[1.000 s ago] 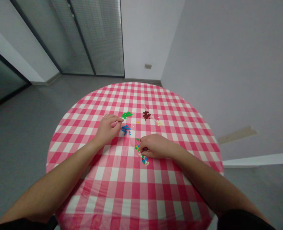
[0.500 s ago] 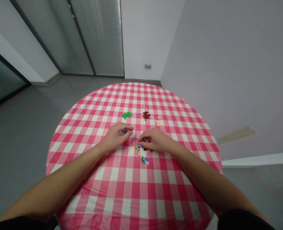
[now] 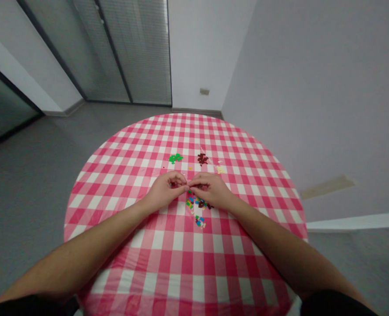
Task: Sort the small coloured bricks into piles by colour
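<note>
Head view: left hand [image 3: 164, 191] and right hand [image 3: 211, 189] curl closed, fingertips meeting just above the small plastic bricks [image 3: 197, 203], seemingly for fine work, any held piece hidden.

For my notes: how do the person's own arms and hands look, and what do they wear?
The left hand and right hand are bare: no gloves, rings or watch show. The forearms are bare too. Black fabric, perhaps sleeves, shows at the bottom corners of the view.
</note>
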`<state>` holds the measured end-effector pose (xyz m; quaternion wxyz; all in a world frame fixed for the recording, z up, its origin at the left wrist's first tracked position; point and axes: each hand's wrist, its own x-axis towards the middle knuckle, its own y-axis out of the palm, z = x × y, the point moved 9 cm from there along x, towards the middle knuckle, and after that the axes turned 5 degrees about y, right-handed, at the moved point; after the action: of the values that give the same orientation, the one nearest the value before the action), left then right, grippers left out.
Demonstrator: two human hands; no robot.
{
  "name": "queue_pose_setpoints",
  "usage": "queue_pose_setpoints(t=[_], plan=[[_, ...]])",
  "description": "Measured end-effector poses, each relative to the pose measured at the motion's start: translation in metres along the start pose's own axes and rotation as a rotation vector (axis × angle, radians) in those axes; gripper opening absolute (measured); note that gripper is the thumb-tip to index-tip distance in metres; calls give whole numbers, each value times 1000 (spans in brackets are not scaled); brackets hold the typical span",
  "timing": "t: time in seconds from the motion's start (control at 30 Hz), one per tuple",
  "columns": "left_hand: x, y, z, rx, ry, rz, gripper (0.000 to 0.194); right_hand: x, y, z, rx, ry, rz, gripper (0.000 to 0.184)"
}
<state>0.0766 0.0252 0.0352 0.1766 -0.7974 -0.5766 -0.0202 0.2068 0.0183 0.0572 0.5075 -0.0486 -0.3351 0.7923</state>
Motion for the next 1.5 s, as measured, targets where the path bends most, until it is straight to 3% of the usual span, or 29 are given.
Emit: queue_pose_setpoints(t=[0.13, 0.27, 0.4, 0.53, 0.7, 0.87, 1.03, 1.27, 1.5], plan=[[5, -18, -1, 80, 8, -54, 19, -1, -1, -2, -6, 1, -22, 19], [15, -70, 11, 290, -31, -204, 17, 1, -9, -16, -55, 58, -94, 23], [22, -99, 38, 498, -170, -156, 16, 2, -14, -33, -51, 124, -123, 27], [26, -94, 45, 659, -125, -33, 19, 3, -17, -36, -65, 121, -128, 28], [29, -92, 41, 745, -29, -11, 24, 4, -21, -40, -86, 158, -116, 28], [30, -91, 44, 757, -21, 20, 28, 5, -5, -38, -177, 137, 123, 19], [33, -85, 43, 754, 16, 15, 29, 2, 7, -29, -290, 75, 318, 21], [32, -83, 32, 759, 61, -85, 25, -1, 8, -24, -399, 45, 386, 20], [24, -63, 14, 707, 188, -76, 25, -4, 13, -20, -479, 66, 419, 18]])
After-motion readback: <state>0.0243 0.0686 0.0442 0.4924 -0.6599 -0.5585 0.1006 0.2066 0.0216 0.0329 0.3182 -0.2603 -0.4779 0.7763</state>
